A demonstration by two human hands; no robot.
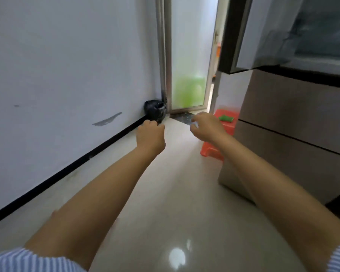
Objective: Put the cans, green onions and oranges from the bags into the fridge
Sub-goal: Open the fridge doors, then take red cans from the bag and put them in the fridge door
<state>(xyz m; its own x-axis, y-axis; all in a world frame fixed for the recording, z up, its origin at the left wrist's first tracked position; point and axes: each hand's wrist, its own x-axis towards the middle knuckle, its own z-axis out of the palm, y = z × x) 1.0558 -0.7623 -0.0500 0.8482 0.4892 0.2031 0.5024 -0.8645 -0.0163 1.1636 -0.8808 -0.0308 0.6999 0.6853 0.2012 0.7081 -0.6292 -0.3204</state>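
Both arms reach forward over the glossy floor (177, 213). Left hand (150, 134) is curled into a loose fist, nothing seen in it. Right hand (207, 127) has bent fingers, maybe pinching something pale at the fingertips; too blurred to tell. Fridge (294, 118) stands at right, its upper door (263, 34) swung open above the drawers. Orange stool (222, 132) sits beside the fridge, partly behind the right hand, with a green item (226, 118) on top. Black bag (154, 111) sits in the corner by the wall (67, 65) and frosted door (190, 55). Striped sleeves show at the bottom corners.
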